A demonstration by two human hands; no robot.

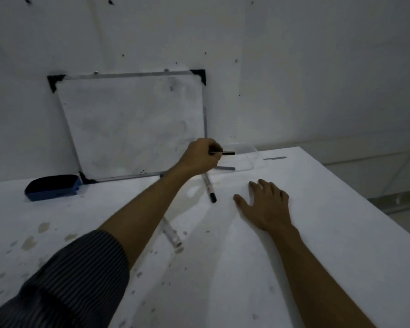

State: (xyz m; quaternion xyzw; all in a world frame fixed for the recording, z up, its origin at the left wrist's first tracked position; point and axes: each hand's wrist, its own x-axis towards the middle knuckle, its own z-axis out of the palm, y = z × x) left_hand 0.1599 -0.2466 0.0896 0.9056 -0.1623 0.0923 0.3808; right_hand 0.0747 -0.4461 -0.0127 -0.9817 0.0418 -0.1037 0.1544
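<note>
Single head-worn wide-angle view, looking forward and down across the table (329, 245), facing the whiteboard (133, 124), close in.

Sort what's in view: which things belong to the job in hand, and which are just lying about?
In use: left hand, black pen in its grip, clear tray.
Lying about: whiteboard, blue eraser, capped marker, right hand flat on table.

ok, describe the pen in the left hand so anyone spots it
Find the silver-framed whiteboard leaning on the wall; a clear plastic tray sits by its lower right corner. The slim black pen is above that tray, pinched by the left hand. Unlike the white black-capped marker lying nearby, it's lifted.
</note>
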